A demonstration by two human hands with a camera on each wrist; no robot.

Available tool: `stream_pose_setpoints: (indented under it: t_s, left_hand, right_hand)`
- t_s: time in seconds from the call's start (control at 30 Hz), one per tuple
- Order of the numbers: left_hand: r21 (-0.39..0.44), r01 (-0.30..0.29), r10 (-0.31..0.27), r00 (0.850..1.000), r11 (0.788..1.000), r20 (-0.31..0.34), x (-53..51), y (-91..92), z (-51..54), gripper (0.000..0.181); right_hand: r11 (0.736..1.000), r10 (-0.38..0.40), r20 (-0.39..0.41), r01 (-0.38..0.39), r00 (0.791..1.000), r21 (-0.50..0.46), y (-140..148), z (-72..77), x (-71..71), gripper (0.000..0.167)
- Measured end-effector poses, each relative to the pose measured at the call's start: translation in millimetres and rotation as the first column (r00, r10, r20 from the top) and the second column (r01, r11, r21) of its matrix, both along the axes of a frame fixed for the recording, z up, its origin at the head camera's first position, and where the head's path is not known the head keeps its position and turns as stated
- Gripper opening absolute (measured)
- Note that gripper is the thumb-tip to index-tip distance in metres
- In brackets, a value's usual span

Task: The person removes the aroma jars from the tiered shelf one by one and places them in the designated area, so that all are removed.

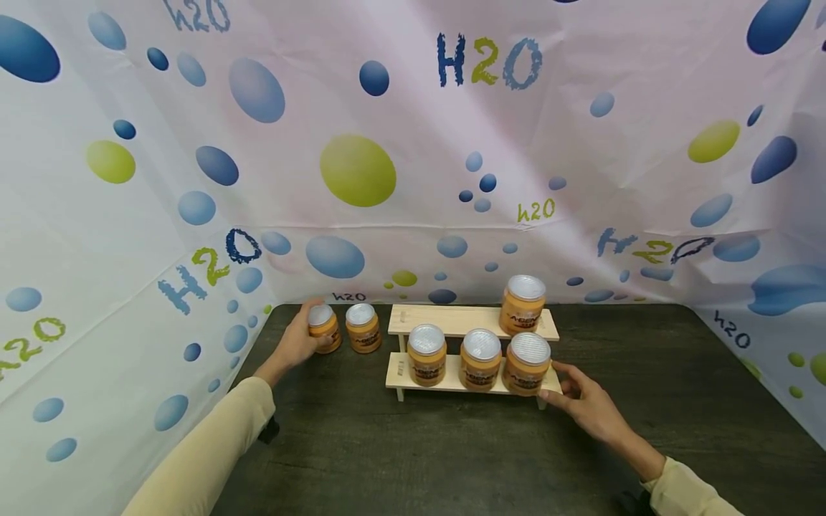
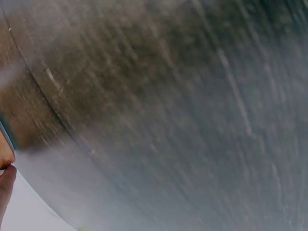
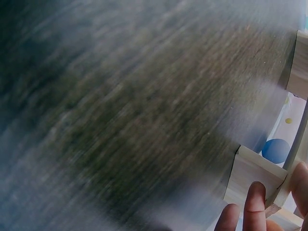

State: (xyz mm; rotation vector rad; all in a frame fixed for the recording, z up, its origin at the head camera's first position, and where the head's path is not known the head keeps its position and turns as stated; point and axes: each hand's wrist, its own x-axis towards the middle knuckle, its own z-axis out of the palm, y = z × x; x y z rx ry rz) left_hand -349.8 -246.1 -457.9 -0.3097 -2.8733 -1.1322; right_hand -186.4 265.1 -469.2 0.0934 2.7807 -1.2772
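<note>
At the back left, my left hand (image 1: 300,338) grips an orange jar (image 1: 325,331) with a silvery lid; a fingertip and part of the jar show at the left wrist view's edge. A second matching jar (image 1: 363,330) stands just right of it on the table. My right hand (image 1: 589,401) holds the right end of a two-step wooden rack (image 1: 445,316), fingers beside a leg (image 3: 252,175) in the right wrist view. On the lower step stand a left jar (image 1: 426,356), a middle jar (image 1: 480,360) and a right jar (image 1: 527,365). The upper step carries one jar (image 1: 523,306) at its right end.
The dark wood-grain table (image 1: 413,459) reaches back to a white sheet (image 1: 426,143) printed with blue and green dots and H2O lettering. This sheet hangs behind and along both sides.
</note>
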Motion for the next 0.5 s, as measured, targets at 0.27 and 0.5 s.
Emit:
stream_pose_setpoints:
  t_s: [0.27,0.5]
  left_hand:
    - [0.045,0.021,-0.019,0.999,0.999,-0.026,7.0,-4.6,18.2,0.088]
    - [0.164,-0.007,0.033,0.987,0.986,-0.156,14.2,-5.5,54.6,0.076]
  right_hand:
    - [1.000,-0.005,0.001,0.005,1.000,-0.001,-0.5,-1.2,0.5,0.077]
    - [1.000,-0.002,0.001,0.002,1.000,-0.008,-0.2,0.0,-1.0,0.077]
